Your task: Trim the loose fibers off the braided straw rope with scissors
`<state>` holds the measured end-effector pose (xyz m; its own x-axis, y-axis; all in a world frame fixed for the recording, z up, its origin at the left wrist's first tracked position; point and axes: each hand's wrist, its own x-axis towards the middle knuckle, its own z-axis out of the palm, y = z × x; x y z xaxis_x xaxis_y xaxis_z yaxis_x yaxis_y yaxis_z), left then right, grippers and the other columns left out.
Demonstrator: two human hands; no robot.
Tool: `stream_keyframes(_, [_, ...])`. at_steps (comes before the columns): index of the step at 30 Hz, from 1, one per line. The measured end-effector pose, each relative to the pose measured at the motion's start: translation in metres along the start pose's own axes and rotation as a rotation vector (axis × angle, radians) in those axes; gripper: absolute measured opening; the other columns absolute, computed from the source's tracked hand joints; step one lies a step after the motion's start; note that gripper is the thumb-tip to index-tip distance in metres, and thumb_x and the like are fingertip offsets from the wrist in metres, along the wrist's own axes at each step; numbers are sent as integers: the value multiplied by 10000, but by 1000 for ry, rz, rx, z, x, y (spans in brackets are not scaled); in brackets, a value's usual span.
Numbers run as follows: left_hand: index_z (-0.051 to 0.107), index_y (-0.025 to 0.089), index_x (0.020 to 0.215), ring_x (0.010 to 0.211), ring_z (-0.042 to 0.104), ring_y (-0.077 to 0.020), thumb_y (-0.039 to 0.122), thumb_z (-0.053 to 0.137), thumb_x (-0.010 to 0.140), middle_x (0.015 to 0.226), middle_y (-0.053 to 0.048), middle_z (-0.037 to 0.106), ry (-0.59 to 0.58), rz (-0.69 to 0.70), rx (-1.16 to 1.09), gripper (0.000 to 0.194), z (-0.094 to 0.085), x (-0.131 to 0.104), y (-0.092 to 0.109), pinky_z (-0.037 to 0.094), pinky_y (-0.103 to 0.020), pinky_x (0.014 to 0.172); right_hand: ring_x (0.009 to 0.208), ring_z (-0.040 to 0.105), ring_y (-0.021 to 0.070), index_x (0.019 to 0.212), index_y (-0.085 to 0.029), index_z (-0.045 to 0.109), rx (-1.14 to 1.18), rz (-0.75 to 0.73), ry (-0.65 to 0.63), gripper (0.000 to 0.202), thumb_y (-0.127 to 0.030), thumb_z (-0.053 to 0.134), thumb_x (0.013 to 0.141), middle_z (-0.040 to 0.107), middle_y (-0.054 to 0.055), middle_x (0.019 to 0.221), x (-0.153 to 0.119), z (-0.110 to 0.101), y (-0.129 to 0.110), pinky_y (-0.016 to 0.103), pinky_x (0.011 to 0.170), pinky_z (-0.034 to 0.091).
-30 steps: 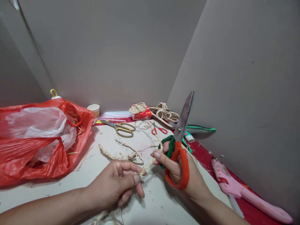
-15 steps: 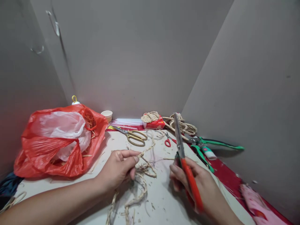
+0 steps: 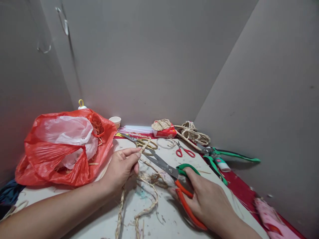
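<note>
Between thumb and fingers, my left hand point(image 3: 124, 165) pinches a braided straw cord point(image 3: 147, 209), whose short end sticks up past the fingertips. Lengths of the cord loop down over the white board toward me, with a frayed tuft near the middle. My right hand point(image 3: 203, 196) holds large scissors point(image 3: 163, 164) with one green and one orange handle. Their blades point left and reach the cord just beside my left fingertips. Whether the blades are parted around the cord I cannot make out.
A red plastic bag point(image 3: 67, 149) of straw stands at left. Gold-handled scissors point(image 3: 147, 145), small red scissors point(image 3: 184, 152), a paper cup point(image 3: 115, 122), woven straw pieces point(image 3: 160, 124) and green-handled pliers point(image 3: 234, 154) line the back and right. Grey panels enclose the board.
The scissors in my right hand have swung from upright to pointing left, their blades now at the cord. My left hand has risen slightly with the cord.
</note>
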<state>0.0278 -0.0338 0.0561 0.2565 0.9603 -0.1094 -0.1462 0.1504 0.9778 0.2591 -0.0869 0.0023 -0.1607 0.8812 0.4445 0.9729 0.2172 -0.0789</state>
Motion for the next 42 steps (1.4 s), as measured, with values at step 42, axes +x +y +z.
stream_keyframes(42, [616, 116, 975, 324, 231, -17, 339, 632, 741, 433, 74, 480, -27, -21, -45, 324, 0, -1, 2, 163, -153, 347, 449, 549, 148, 627, -221, 618, -76, -49, 240, 365, -558, 550, 746, 587, 0, 486, -5, 3, -4, 261, 470, 318])
